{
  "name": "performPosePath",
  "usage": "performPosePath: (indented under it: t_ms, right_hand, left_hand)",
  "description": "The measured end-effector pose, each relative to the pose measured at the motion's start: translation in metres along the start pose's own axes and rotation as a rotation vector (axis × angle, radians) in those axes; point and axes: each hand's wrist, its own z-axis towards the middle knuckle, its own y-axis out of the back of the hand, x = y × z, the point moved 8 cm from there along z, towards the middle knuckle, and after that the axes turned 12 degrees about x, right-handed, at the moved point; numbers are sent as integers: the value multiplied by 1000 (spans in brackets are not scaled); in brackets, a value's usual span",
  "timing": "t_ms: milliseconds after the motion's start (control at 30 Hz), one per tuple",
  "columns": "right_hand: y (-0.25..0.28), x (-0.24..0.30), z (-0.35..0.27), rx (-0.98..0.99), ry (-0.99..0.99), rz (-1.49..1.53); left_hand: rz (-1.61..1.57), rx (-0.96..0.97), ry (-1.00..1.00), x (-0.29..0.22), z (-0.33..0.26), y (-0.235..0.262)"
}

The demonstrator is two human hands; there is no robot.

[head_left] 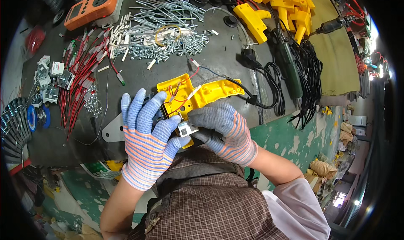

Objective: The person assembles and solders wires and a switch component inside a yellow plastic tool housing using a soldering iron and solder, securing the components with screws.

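A small silver-and-white boxy part [185,129] sits between my two gloved hands, above the near end of a yellow plastic housing half [216,91]. My left hand [147,128] touches the part's left side with its thumb and forefinger, the other fingers stretched out over the table. On the other side, the thumb and bent fingers of my right hand [227,130] close round the part. Red wires [179,98] with a white connector run inside the open housing. A black cable [240,86] leads away from its right end.
Bolts and screws [168,38] lie heaped at the back, near an orange meter [90,9]. Red wires [80,76], silver parts [50,80] and a solder spool [37,116] lie left. Yellow housings [252,21] and coiled black cables [305,78] lie right.
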Motion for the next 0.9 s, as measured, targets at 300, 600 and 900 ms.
performPosePath:
  t_ms: [300,600,900]
  right_hand:
    - [-1,-11,-1,-16,-97,196]
    - [10,0,11,62,-78,150]
    - [-6,-12,22,464,-93,142]
  left_hand:
    - [-53,28,41,4,0,-1]
    - [-82,48,53,7,-1,-3]
    - [-72,62,28,2,-3,2]
